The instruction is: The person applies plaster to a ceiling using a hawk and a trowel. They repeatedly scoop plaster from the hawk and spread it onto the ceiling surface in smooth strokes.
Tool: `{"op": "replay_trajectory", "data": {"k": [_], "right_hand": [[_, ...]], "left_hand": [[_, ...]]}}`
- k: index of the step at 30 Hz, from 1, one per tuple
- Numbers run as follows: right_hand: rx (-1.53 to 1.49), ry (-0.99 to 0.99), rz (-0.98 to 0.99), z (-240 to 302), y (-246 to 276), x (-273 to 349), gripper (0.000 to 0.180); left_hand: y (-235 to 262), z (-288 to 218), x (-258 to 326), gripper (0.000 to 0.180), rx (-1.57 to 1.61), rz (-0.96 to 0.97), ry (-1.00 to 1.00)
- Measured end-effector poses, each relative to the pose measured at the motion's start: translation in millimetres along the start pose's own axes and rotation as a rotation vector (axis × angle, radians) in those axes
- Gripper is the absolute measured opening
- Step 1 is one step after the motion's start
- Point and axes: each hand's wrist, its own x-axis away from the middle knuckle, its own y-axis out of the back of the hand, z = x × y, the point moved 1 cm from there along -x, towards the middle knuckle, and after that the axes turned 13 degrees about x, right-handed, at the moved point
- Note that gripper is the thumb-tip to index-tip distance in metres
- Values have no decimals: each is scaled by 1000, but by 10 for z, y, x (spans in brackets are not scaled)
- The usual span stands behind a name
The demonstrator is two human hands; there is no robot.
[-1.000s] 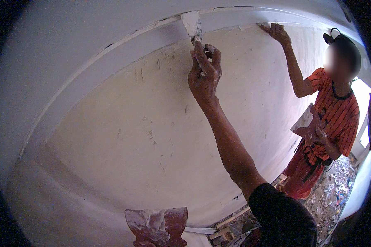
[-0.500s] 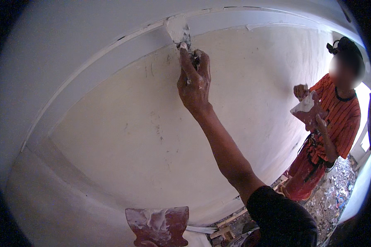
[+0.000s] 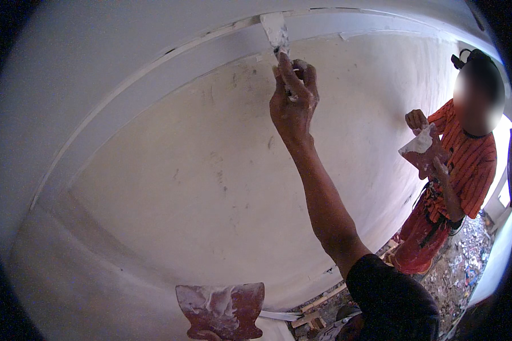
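My right hand point(image 3: 294, 102) is raised high to the wall and closed around a putty knife point(image 3: 275, 29). The knife's whitish, putty-smeared blade points up against the band under the ceiling edge. At the bottom of the view is a reddish-brown putty board point(image 3: 244, 310) with a notched outline, its face coated with white putty point(image 3: 216, 304). Only a bit of my left hand point(image 3: 206, 336) shows at the board's lower edge, gripping it; the rest is out of view. The cream wall point(image 3: 170, 216) has grey smudges.
On the right stands a co-worker point(image 3: 475, 165) in an orange striped shirt, holding another reddish-brown board point(image 3: 435, 156) with white putty. Below, debris covers the floor point(image 3: 461, 261), and wooden pieces point(image 3: 318, 301) lie along the wall's foot.
My right hand and the putty knife have moved right and slightly up along the band. The putty board has shifted slightly right. The co-worker's raised hand has moved slightly.
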Motion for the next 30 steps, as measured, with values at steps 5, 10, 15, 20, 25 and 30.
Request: {"op": "replay_trajectory", "data": {"k": [5, 10, 15, 20, 25, 30], "right_hand": [[-70, 44, 69, 286, -50, 170, 43], [-118, 152, 184, 698, -61, 262, 50], [-608, -67, 691, 1182, 451, 681, 37], [-740, 45, 1376, 1082, 1373, 1074, 36], [-378, 149, 1600, 1446, 1909, 998, 40], [-245, 305, 1675, 1672, 2061, 1029, 40]], "left_hand": [[57, 7, -27, 86, 19, 36, 12], [104, 12, -121, 89, 82, 21, 24], [80, -186, 30, 92, 78, 70, -67], [485, 74, -299, 74, 192, -10, -91], [413, 96, -253, 61, 186, -170, -229], [372, 290, -196, 69, 52, -131, -315]]}}
